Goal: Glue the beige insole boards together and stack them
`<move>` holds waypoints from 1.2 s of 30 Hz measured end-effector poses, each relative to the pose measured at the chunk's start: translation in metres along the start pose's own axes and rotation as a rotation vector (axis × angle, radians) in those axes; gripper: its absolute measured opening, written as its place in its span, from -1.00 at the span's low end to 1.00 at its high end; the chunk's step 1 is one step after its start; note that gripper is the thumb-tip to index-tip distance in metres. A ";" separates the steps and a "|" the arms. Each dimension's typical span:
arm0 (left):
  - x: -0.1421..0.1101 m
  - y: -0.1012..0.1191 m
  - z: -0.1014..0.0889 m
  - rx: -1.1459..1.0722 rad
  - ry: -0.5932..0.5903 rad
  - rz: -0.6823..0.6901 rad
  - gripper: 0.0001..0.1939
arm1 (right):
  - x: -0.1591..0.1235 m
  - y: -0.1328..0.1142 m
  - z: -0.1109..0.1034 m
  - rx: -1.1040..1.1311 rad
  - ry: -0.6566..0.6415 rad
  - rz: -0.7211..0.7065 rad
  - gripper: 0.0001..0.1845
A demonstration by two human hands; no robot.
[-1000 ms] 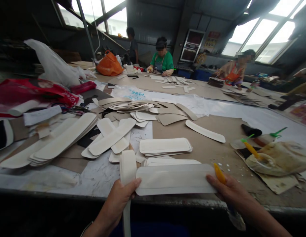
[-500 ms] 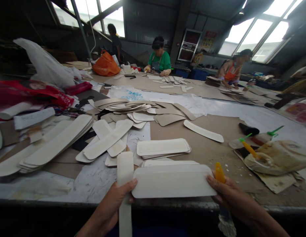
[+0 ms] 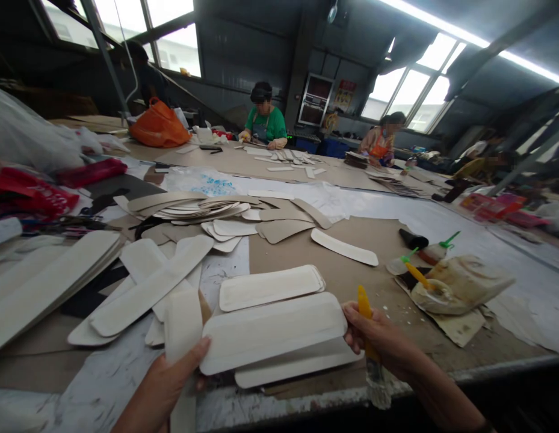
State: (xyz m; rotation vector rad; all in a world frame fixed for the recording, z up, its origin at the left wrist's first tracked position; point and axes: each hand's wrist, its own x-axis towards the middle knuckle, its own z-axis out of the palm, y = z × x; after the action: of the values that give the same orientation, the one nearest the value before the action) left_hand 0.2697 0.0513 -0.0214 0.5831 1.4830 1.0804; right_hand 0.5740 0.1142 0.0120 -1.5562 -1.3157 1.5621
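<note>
A white rounded panel (image 3: pixel 272 334) is held level between my two hands above the table's near edge. My left hand (image 3: pixel 164 385) pinches its left end with the thumb on top. An upright white strip (image 3: pixel 183 325) is gripped in the same hand. My right hand (image 3: pixel 381 340) pinches the panel's right end. A paintbrush (image 3: pixel 364 304) with a yellow handle is also tucked in that hand, bristles pointing down. Just under the held panel lie more white panels (image 3: pixel 301 364), and a short stack of panels (image 3: pixel 270 287) lies behind it.
Long white pieces (image 3: pixel 153 285) and curved pieces (image 3: pixel 189 207) pile up at left and centre. At right stands a glue container (image 3: pixel 473 285) with a second yellow handle, beside green-tipped bottles (image 3: pixel 437 251). Several co-workers, one in a green top (image 3: pixel 268 123), are across the table.
The view has swung right and tilted up. Held panel and hands now appear further left, with the panel slanting slightly. Both hands keep their grip.
</note>
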 end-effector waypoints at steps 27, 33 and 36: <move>0.023 0.011 -0.001 0.013 0.054 0.110 -0.64 | 0.030 -0.012 0.009 -0.507 0.090 -0.023 -0.53; 0.016 0.005 -0.004 0.021 0.040 0.113 -0.57 | 0.011 -0.022 0.012 -0.532 0.084 -0.027 -0.52; 0.013 -0.001 -0.006 0.067 0.039 0.090 -0.59 | 0.000 -0.024 0.010 -0.485 0.073 0.008 -0.51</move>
State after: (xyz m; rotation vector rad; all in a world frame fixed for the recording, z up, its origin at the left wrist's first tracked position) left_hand 0.2611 0.0598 -0.0288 0.6854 1.5436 1.1202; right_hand 0.5582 0.1202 0.0322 -1.8808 -1.7354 1.2301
